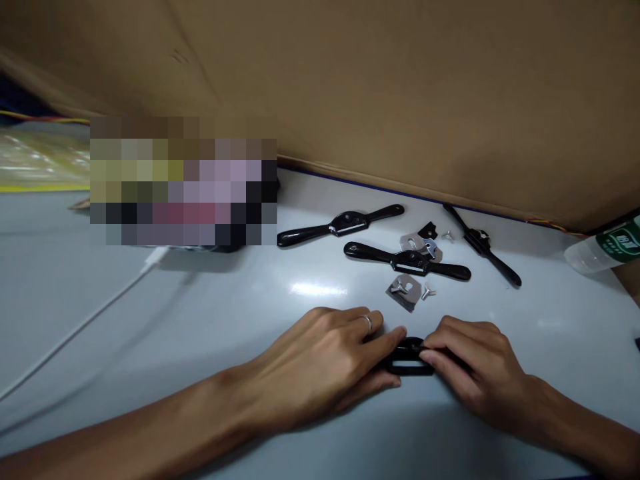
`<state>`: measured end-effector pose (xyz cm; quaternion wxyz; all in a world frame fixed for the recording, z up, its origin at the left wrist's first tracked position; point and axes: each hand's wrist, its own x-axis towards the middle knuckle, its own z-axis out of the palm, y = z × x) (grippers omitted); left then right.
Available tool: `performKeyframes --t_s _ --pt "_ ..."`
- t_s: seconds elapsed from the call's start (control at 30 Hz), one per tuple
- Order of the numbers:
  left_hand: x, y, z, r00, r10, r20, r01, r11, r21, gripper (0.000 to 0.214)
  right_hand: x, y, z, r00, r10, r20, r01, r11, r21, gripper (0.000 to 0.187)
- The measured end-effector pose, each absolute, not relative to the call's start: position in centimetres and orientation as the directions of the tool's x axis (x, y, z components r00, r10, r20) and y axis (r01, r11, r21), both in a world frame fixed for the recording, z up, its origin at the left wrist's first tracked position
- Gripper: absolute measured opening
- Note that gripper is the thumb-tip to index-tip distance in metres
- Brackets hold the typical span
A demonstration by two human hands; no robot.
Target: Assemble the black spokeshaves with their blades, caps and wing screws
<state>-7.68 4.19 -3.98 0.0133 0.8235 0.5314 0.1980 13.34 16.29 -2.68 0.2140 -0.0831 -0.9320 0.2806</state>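
Note:
A black spokeshave body [413, 369] lies near the front of the table, with a slot along its middle. My left hand [330, 353], a ring on one finger, is closed around its left handle. At the body's right side, my right hand [470, 363] pinches thumb and forefinger together over the raised part; whatever is between the fingertips is too small and dark to name. Just behind my hands are a wing screw [428, 291] and a metal blade [409, 288] with another wing screw on it. The right handle is hidden by my right hand.
Farther back lie a near spokeshave [407, 262], a left one [345, 224] and a right one [483, 245]. Loose blades [413, 242] and a wing screw [448, 235] lie among them. A bottle [603, 247] stands right; a white cable [85, 325] runs left; cardboard [400, 87] rises behind.

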Motion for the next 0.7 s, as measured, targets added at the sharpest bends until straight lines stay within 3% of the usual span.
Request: performKeyframes --t_s 0.7 --pt "-7.7 4.17 -4.13 0.368 0.869 0.33 0.868 -0.448 0.213 0.029 13.21 16.54 -3.08 -0.901 0.266 0.343 0.053 0.852 -0.522 0.011"
